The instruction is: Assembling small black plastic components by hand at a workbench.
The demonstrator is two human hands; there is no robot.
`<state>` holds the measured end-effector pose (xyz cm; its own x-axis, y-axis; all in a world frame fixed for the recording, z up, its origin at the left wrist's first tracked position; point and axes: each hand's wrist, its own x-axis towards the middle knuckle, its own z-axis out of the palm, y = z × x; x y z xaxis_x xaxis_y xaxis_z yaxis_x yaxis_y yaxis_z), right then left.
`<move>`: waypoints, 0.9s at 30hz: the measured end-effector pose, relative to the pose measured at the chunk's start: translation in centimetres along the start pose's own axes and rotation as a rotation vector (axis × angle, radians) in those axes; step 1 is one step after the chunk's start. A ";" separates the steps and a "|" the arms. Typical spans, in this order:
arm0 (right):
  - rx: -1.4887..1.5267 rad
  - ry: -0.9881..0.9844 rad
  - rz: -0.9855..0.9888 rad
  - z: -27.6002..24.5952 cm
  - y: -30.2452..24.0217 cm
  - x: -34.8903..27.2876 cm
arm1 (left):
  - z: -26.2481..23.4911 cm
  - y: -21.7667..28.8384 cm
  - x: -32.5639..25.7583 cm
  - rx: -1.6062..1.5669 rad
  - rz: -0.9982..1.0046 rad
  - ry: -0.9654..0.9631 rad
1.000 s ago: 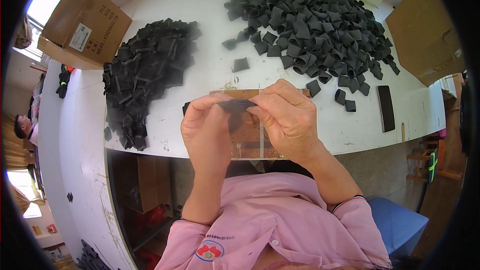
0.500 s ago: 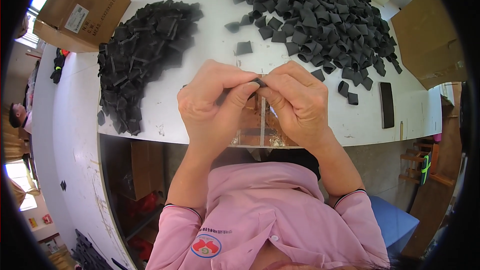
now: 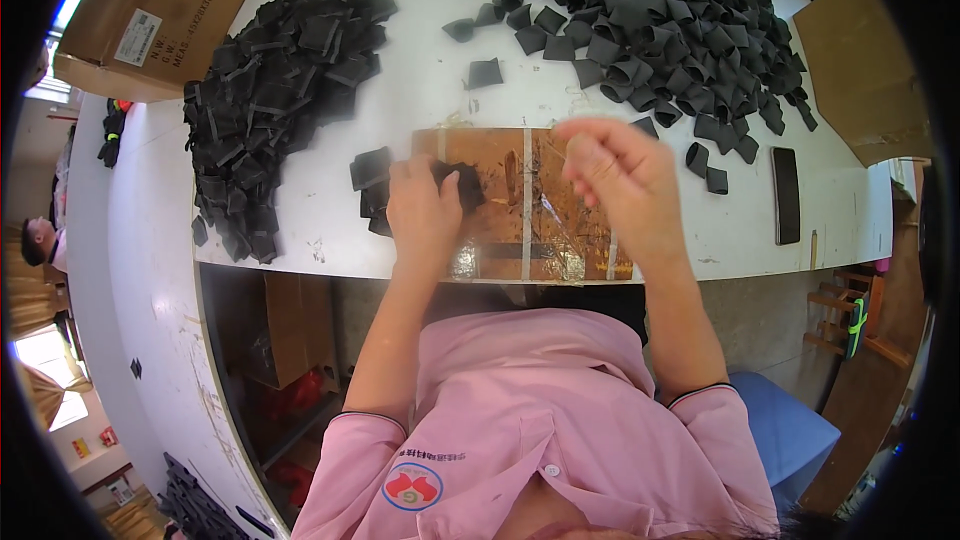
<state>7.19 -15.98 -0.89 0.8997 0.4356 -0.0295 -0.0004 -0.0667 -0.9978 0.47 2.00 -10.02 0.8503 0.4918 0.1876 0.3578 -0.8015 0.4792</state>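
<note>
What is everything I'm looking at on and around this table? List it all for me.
Table: one, white, fills the upper part of the view.
Folded piece pile: one heap, black, table's left.
Loose piece pile: one bigger heap, black, table's far right.
Small stack of pieces: a few, black, beside the left hand.
Brown board: one, taped, at the near table edge.
Cardboard boxes: two, brown, one far left, one far right.
Flat dark bar: one, black, right of the board.
Blue seat: one, lower right.
Left hand: pressing a black piece on the board.
Right hand: raised over the board, fingers curled; nothing visibly held.
</note>
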 end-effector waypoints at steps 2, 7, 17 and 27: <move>0.006 -0.035 0.056 0.6 1.7 -1.4 | 0.0 -0.8 0.4 -0.023 0.042 -0.001; -0.225 -0.117 -0.091 2.4 2.9 -3.8 | -1.9 0.1 0.0 -0.345 0.159 0.231; 0.395 -0.053 0.165 2.6 1.7 -3.9 | -7.2 4.8 -3.5 -1.744 -0.383 -0.467; 0.614 -0.205 0.310 0.3 1.6 -3.6 | -7.3 5.6 -3.0 -1.526 -0.365 -0.597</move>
<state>3.80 -17.40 -2.43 0.7184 0.6423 -0.2672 -0.5420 0.2760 -0.7937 -2.95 -1.46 -1.68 0.9584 0.0889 -0.2712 0.1839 0.5345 0.8249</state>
